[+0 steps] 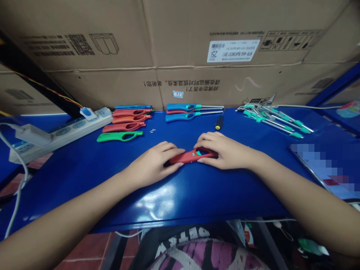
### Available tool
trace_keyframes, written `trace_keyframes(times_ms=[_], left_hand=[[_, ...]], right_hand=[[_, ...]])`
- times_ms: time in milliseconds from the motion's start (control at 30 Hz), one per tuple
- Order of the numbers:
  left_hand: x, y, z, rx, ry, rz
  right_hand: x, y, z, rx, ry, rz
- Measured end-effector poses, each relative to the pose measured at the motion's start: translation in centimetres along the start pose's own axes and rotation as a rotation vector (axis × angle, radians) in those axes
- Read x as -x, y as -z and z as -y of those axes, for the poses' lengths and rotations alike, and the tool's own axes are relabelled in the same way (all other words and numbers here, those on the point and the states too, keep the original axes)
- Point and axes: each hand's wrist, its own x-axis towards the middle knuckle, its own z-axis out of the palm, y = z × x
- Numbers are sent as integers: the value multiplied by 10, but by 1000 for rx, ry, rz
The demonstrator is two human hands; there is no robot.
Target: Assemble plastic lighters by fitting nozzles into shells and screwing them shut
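Observation:
A red long-nosed lighter (187, 156) with a turquoise trigger lies across the space between my hands, just over the blue tabletop. My left hand (156, 165) is closed around its left, handle end. Fingers and thumb of my right hand (222, 150) pinch the other end, by the trigger loop; that tip is hidden behind the hand. Beyond my right hand a black screwdriver (219, 122) with a yellow end lies on the table. Several tiny screws (152, 131) lie beyond my left hand, beside a green lighter casing (120, 136).
Red and orange lighter casings (128, 119) are lined up at the back left. Lighters with metal barrels (194, 112) lie at the back middle, and metal rods with turquoise parts (277, 119) at the right. A power strip (70, 129), phone (326, 172) and cardboard wall (112, 82) surround the blue table (118, 204).

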Motion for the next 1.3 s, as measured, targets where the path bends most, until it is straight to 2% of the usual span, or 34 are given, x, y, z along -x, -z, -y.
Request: trace_keyframes(times_ms=[433, 633, 733, 867, 1033, 1167, 1300], left_hand=[[0, -5, 5, -2, -30, -1], [2, -5, 2, -201, -38, 67], [1, -7, 4, -205, -35, 20], [0, -8, 8, -82, -28, -63], [-2, -3, 2, 19, -36, -72], [-2, -3, 1, 17, -42, -85], [-2, -7, 7, 10, -3, -129]], right_hand=[[0, -2, -5, -49, -24, 5], [-1, -3, 0, 120, -4, 34], [-1, -4, 1, 200, 18, 43], [-1, -4, 1, 221, 44, 58], [1, -1, 4, 254, 86, 50], [2, 4, 6, 254, 36, 51], [2, 8, 4, 231, -74, 31]])
